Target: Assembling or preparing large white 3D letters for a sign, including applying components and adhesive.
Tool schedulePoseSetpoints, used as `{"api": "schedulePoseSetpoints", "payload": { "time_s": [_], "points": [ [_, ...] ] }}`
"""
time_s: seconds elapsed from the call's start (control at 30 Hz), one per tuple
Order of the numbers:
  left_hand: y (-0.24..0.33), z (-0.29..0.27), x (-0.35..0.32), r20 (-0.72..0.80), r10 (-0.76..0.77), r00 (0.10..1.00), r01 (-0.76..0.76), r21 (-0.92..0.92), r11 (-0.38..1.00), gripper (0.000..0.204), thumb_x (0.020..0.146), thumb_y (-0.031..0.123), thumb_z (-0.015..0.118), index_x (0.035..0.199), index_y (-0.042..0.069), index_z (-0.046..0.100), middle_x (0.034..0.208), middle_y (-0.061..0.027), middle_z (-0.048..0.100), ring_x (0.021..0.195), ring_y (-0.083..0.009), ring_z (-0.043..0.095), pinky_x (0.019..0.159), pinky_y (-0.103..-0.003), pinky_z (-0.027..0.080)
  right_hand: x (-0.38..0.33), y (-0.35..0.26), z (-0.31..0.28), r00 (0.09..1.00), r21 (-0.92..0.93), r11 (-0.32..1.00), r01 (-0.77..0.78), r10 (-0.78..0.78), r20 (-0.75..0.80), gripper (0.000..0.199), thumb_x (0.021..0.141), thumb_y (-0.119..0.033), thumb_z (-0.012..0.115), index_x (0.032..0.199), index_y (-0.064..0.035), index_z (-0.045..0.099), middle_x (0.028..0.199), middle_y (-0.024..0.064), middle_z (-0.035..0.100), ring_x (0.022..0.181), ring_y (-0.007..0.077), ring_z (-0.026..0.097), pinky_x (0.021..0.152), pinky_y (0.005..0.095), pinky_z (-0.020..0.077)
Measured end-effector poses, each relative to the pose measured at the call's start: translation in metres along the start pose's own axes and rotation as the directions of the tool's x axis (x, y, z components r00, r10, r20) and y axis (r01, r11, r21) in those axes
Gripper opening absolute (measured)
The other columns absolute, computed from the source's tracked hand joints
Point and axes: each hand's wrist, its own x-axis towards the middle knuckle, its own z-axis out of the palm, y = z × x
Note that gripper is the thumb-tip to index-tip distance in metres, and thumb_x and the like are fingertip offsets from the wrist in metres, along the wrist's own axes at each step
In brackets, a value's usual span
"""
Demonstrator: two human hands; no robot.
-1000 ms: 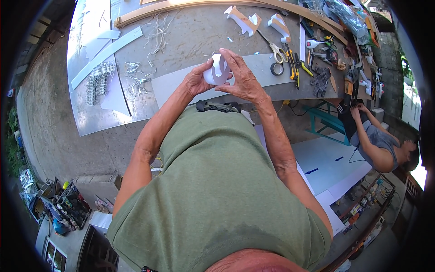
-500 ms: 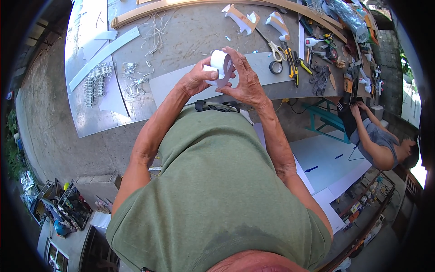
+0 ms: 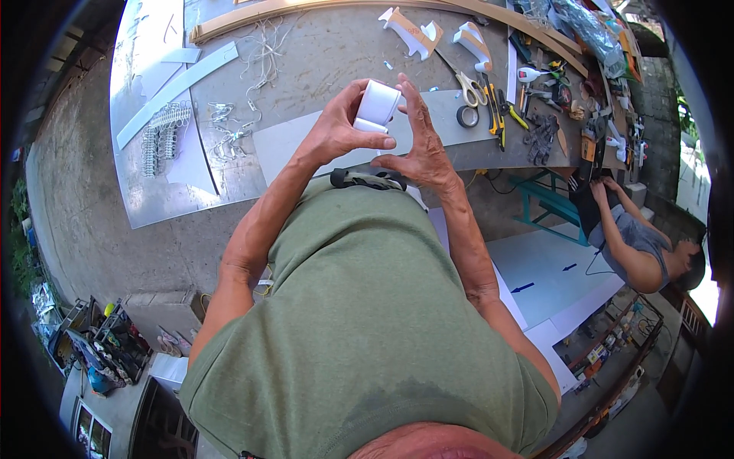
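My left hand (image 3: 342,122) is closed round a white, rounded piece (image 3: 380,103) above the table's near edge. Its thumb lies across the lower part of the piece, by a small curled end. The piece looks like a band bent into a loop; its exact kind I cannot tell. My right hand (image 3: 423,149) is beside it on the right, thumb and fingers spread apart. The right fingertips are close to the piece's edge; whether they touch it I cannot tell. Below both hands lies a long pale grey strip (image 3: 287,145) on the table.
Scissors (image 3: 468,90), a roll of black tape (image 3: 467,116) and a yellow cutter (image 3: 493,115) lie to the right. Beyond are two white-and-brown curved pieces (image 3: 413,34). Wire coils (image 3: 164,138) lie left. A person (image 3: 631,237) sits at the right, near a teal bench (image 3: 547,199).
The white piece has turned, so its smooth outer side faces up instead of its hollow. My right fingers have come away from it and spread, while my left hand keeps hold.
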Motion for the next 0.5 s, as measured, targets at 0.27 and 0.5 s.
{"api": "schedulePoseSetpoints", "payload": {
  "time_s": [0.27,0.5],
  "points": [
    [0.024,0.011,-0.006,0.015,0.313,0.950,-0.268,0.555,0.788,0.091,0.062,0.019,0.096,0.139,0.010,0.048,0.122,-0.0102,0.062,0.110,-0.0216,0.063,0.091,-0.037,0.055,0.001,-0.007,-0.022,0.962,0.636,0.735,-0.235,0.269,0.045,0.068,0.087,-0.027,0.075,0.146,-0.0080,0.047,0.144,0.0116,0.053,0.123,0.0242,0.059,0.099,0.0373,0.0529],
    [0.021,0.018,-0.007,0.083,0.422,0.903,-0.360,0.683,0.636,0.088,0.062,0.018,0.095,0.136,0.010,0.049,0.124,-0.0120,0.062,0.110,-0.0264,0.064,0.092,-0.038,0.054,0.002,-0.010,-0.016,0.966,0.628,0.766,-0.138,0.243,-0.084,0.042,0.090,-0.005,0.070,0.132,-0.0075,0.064,0.126,0.0081,0.067,0.112,0.0165,0.063,0.097,0.0314,0.0537]
  ]
}}
